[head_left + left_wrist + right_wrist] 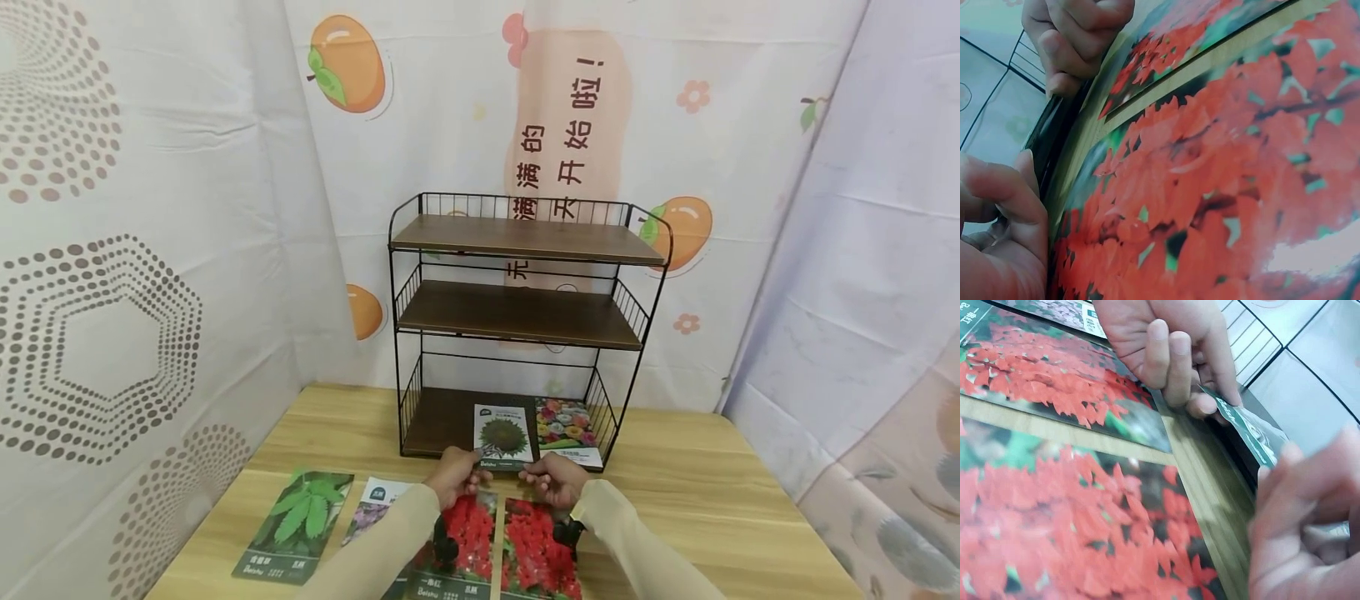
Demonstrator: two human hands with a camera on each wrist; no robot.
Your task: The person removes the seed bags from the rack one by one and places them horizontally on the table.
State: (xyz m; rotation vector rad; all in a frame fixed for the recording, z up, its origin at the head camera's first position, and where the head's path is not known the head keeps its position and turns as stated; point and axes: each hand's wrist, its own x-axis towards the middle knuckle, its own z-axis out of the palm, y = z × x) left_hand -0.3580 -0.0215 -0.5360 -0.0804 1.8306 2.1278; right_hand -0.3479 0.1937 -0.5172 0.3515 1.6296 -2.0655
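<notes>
A seed packet with a sunflower-like green-rimmed bloom (504,432) lies at the front of the bottom board (442,417) of a three-tier rack. My left hand (453,478) pinches its lower left corner, and my right hand (557,478) holds the lower right corner. In the right wrist view the packet's dark green lower edge (1241,428) shows between both hands. Right beside it on the same board lies a seed packet with many-coloured flowers (564,425). Below my wrists are two red-flower seed packets, a left one (471,537) and a right one (536,542), flat on the table.
Further left on the wooden table (690,500) lie a green-leaf packet (300,517) and a purple-flower packet (367,510), partly covered by my left sleeve. The rack's middle shelf (517,312) and top shelf (525,236) stand above, framed by black wire. Printed curtains surround the table.
</notes>
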